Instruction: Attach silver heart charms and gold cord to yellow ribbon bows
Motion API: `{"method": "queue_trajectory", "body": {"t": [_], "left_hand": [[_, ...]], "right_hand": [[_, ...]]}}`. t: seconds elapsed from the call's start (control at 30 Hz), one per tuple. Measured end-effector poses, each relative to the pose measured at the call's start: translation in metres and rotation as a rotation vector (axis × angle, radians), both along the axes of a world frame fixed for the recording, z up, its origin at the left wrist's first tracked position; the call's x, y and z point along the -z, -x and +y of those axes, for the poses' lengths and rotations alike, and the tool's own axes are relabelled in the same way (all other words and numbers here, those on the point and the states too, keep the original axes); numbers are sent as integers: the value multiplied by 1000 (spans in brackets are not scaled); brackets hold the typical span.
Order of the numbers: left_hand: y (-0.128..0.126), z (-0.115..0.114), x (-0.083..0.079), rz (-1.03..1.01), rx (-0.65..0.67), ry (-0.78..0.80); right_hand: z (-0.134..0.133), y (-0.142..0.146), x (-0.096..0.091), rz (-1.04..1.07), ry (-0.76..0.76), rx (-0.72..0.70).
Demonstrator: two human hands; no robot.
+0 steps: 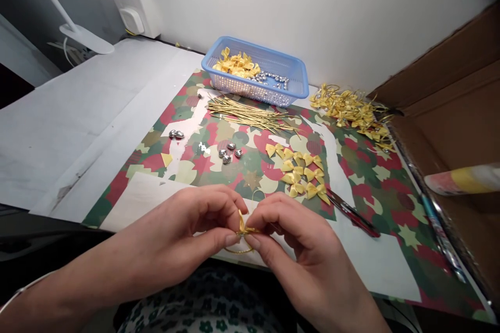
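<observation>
My left hand [207, 218] and my right hand [292, 234] meet at the table's near edge, fingertips pinched together. Between them is a small yellow ribbon bow [242, 223], partly hidden by the fingers. A thin gold cord [239, 252] curves in a loop just below the fingertips. Both hands seem to grip the bow and cord together; exactly which finger holds which part is hidden. Ahead lie several silver beads [226, 153] and, to the right, rows of loose yellow bows [300, 169]. Beyond them is a bundle of gold cords [250, 114].
A blue basket [258, 94] at the wall holds bows and silver beads. Finished-looking bows with cords [351, 109] are heaped at its right. Dark red scissors [353, 213] lie near my right hand. A cardboard box [449, 93] with a bottle [464, 179] bounds the right side.
</observation>
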State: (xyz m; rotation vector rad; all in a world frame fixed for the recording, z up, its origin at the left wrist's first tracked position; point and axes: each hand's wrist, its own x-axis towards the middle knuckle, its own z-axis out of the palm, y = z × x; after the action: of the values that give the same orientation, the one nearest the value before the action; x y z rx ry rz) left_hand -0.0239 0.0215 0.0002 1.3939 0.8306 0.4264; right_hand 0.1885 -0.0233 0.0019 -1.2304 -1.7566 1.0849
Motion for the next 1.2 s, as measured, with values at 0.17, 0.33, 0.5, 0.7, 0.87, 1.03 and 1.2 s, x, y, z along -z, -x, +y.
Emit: {"method": "queue_trajectory", "body": {"t": [0.17, 0.33, 0.5, 0.7, 0.87, 1.03, 1.2], "left_hand": [[1, 0, -1, 21, 3, 124], [5, 5, 0, -6, 39, 169], [5, 8, 0, -23, 41, 201], [5, 7, 2, -28, 25, 247], [5, 5, 2, -17, -1, 234], [5, 5, 2, -28, -17, 252], [4, 6, 5, -25, -42, 271]], "right_hand": [[2, 0, 1, 0, -17, -3], [2, 0, 0, -20, -71, -24], [-1, -2, -2, -70, -107, -31], [-3, 1, 0, -106, -184, -36], [-5, 3, -1, -205, -256, -63], [-8, 3, -4, -310, -287, -95], [-8, 5, -2, -320, -317, -99]]}}
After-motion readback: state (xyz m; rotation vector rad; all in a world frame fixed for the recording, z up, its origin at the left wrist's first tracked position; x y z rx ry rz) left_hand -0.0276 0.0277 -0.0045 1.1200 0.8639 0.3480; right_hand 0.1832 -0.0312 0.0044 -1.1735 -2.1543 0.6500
